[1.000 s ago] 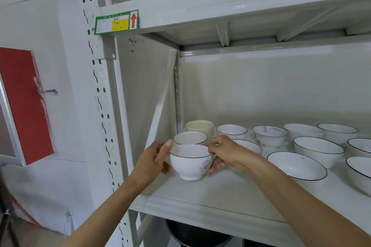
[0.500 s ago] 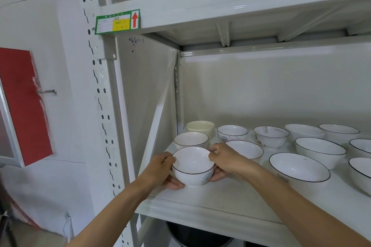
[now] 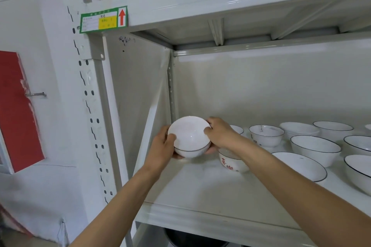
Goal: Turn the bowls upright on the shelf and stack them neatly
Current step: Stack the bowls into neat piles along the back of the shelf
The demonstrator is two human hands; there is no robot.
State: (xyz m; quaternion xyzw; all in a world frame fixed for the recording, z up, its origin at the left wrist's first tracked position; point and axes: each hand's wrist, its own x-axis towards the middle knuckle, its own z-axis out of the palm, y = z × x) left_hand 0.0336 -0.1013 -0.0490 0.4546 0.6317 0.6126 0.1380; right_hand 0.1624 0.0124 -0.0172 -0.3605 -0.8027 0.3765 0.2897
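Presently, reading from the left of the frame, we note a red panel (image 3: pixel 18 110) on the wall and a green and yellow label (image 3: pixel 103 19) on the upper shelf edge. At centre, the left hand (image 3: pixel 162 146) grips the near left side of a small white bowl (image 3: pixel 188 136), thumb over the rim and fingers curled beneath. The right hand (image 3: pixel 218 134) grips the opposite side, fingers wrapped around the wall. The bowl is held clear of the shelf (image 3: pixel 200 192), tilted so that its mouth faces us, its axis leaning toward the camera, not vertical. Both hands sit equally near, one on each side.

Just right of and below the held bowl stands a bowl with red characters (image 3: pixel 230 162), partly hidden by the right wrist. Further right, upright dark-rimmed bowls (image 3: pixel 315 148) occupy the shelf. We judge that the coming move turns on levelling the held bowl and lowering it rightward onto a matching one; a tilted rim risks chipping on contact.
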